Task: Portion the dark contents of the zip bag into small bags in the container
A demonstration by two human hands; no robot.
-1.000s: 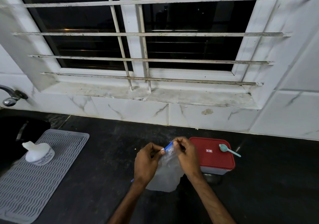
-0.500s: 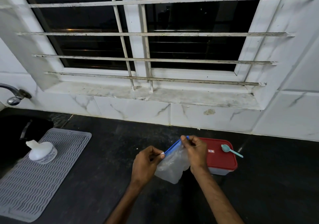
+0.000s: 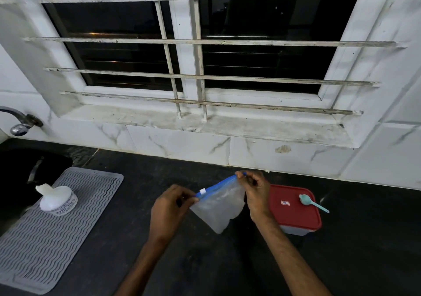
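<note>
From the head camera: both hands hold the zip bag (image 3: 218, 206) up over the dark counter (image 3: 364, 238). The left hand (image 3: 169, 211) pinches the lower end of the blue zip strip, and the right hand (image 3: 256, 193) pinches the higher end, so the bag hangs tilted between them. It looks cloudy-clear. The container (image 3: 296, 218), red lid on, sits just right of the right wrist, with a teal spoon (image 3: 313, 202) lying on top. Far left, a white bottle (image 3: 57, 201) stands on a grey ribbed mat (image 3: 45, 238).
</note>
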